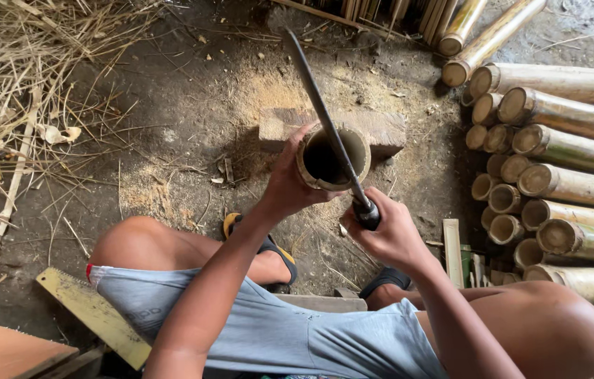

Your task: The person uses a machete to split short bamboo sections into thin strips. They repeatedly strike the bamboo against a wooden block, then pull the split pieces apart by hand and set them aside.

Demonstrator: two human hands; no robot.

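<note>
Bamboo, a hollow upright tube (pixel 333 157), is gripped at its rim by the left hand (pixel 290 184), near the centre of the view, above a wooden block (pixel 381 130) at 12 o'clock. A long dark blade (pixel 319 105) is laid across the tube's open mouth, its handle clenched in the right hand (pixel 387 235) at 5 o'clock from the tube. Cut bamboo poles (pixel 563 175) are stacked at 3 o'clock; dry straw (pixel 16 77) is heaped at 10 o'clock.
</note>
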